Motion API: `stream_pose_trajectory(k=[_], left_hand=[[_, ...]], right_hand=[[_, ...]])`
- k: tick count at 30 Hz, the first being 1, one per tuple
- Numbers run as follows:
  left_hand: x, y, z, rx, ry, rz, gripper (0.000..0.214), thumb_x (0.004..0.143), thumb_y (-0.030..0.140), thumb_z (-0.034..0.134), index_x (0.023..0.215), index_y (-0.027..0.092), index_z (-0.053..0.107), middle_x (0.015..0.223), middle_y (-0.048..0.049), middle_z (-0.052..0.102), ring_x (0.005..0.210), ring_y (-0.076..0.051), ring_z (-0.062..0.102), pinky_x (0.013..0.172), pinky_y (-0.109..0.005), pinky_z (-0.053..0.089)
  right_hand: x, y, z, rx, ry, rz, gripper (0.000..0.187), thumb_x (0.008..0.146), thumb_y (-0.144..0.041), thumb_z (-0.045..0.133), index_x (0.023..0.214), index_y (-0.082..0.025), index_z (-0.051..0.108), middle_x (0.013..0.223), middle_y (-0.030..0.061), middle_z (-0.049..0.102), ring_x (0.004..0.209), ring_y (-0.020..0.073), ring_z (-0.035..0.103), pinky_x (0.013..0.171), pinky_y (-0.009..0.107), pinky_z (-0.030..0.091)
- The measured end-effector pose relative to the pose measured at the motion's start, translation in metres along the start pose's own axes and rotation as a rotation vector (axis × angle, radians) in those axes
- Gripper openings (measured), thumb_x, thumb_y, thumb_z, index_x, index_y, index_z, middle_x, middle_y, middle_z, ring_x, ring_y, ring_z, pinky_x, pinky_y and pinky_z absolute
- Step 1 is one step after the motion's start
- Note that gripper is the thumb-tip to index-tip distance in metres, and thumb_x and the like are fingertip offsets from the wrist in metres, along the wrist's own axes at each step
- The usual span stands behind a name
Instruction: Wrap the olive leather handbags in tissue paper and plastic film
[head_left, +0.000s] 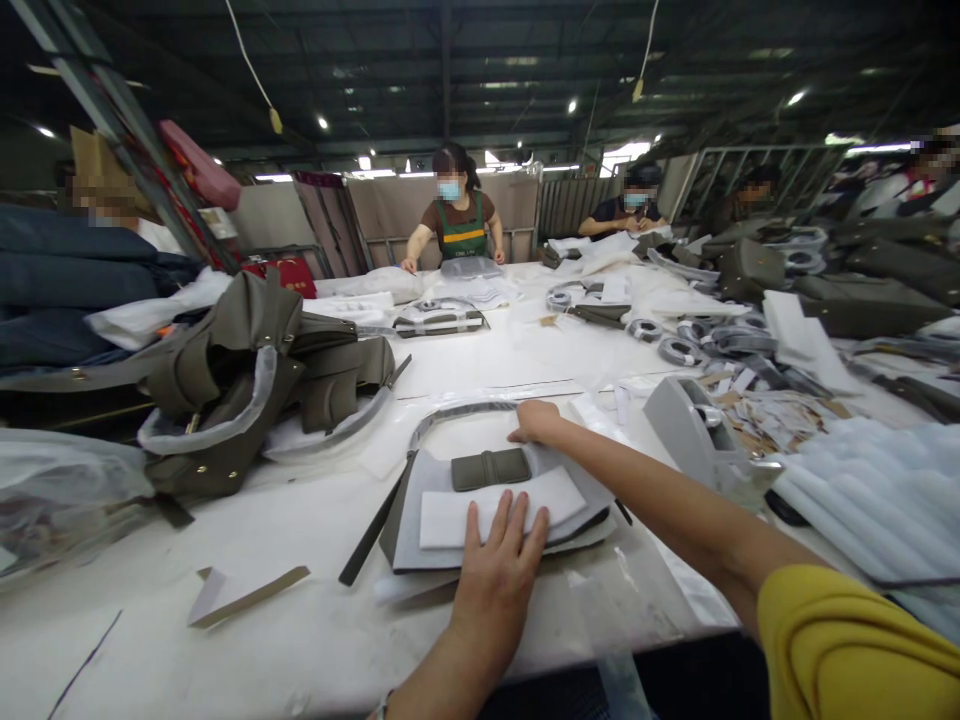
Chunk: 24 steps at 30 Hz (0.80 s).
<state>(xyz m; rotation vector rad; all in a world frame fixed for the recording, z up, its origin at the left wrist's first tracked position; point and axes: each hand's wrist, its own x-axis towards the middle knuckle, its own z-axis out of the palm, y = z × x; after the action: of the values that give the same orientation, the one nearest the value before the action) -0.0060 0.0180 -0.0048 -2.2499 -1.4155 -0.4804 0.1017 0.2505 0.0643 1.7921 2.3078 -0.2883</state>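
A person's left hand (499, 560), fingers spread, presses a white foam sheet (480, 512) on a flat grey handbag (420, 520); right hand (534, 422), loosely curled, rests at the handbag's far edge.

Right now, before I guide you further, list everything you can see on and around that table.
wrapped handbag: one, grey, flat at table centre
olive tab: one, olive, on the handbag's middle
white foam sheet: one, white, on the handbag's near part
olive handbags: a heap, olive, left
tape dispenser: one, grey, right
foam stack: one, white, far right
card strip: one, tan and white, near left
co-workers: several, far side
table: one, white
left hand: flat on the foam sheet
right hand: yellow sleeve, at the handbag's top edge, grip unclear
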Motion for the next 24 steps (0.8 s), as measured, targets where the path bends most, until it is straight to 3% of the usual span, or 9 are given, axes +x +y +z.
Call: stream_pose_trajectory(k=[4,7,12,16,20,24], left_hand=[[-0.002,0.000,0.004,-0.005,0.005,0.006,0.050,0.098,0.037,0.049,0.147,0.028,0.042,0.151,-0.0078,0.048,0.141,-0.027,0.040,0.108,-0.058,0.038],[-0.002,-0.002,0.005,-0.028,0.017,0.006,0.046,0.100,0.036,0.046,0.144,0.028,0.046,0.150,-0.0068,0.050,0.140,-0.027,0.042,0.108,-0.058,0.040],[-0.001,-0.005,0.006,-0.048,0.039,0.021,0.043,0.101,0.035,0.045,0.143,0.028,0.048,0.147,-0.0075,0.053,0.137,-0.027,0.047,0.107,-0.058,0.042],[0.000,-0.005,0.007,-0.037,0.046,0.041,0.042,0.100,0.034,0.046,0.141,0.024,0.049,0.144,-0.0094,0.056,0.135,-0.029,0.050,0.108,-0.057,0.042],[0.003,-0.003,0.010,-0.026,0.082,0.056,0.040,0.097,0.029,0.053,0.136,0.018,0.054,0.138,-0.0137,0.060,0.131,-0.032,0.054,0.109,-0.051,0.044],[0.007,-0.002,0.015,-0.037,0.116,0.050,0.036,0.095,0.029,0.056,0.128,0.016,0.059,0.131,-0.0146,0.065,0.124,-0.033,0.059,0.105,-0.047,0.048]], right_hand=[[0.004,0.010,0.002,0.054,-0.062,-0.010,0.030,0.094,-0.038,0.062,0.114,-0.015,0.063,0.115,0.0080,0.066,0.100,0.0211,0.065,0.087,0.043,0.055],[0.005,0.019,0.006,0.134,-0.022,-0.060,0.027,0.095,-0.037,0.062,0.111,-0.016,0.064,0.110,0.0068,0.067,0.094,0.0192,0.066,0.084,0.040,0.056],[0.014,0.027,0.006,0.330,0.182,-0.177,0.025,0.093,-0.037,0.064,0.101,-0.014,0.068,0.098,0.0045,0.070,0.089,0.0184,0.067,0.081,0.037,0.056],[0.012,0.033,-0.008,0.506,0.377,-0.257,0.022,0.090,-0.032,0.064,0.091,-0.013,0.075,0.082,0.0043,0.076,0.080,0.0191,0.070,0.076,0.029,0.053],[-0.022,0.045,-0.021,0.632,0.504,-0.364,0.025,0.090,-0.034,0.061,0.091,-0.016,0.078,0.092,0.0044,0.079,0.090,0.0222,0.072,0.083,0.030,0.054],[-0.081,0.059,-0.009,0.684,0.502,-0.515,0.022,0.091,-0.032,0.060,0.096,-0.022,0.079,0.100,0.0003,0.078,0.096,0.0215,0.073,0.089,0.031,0.056]])
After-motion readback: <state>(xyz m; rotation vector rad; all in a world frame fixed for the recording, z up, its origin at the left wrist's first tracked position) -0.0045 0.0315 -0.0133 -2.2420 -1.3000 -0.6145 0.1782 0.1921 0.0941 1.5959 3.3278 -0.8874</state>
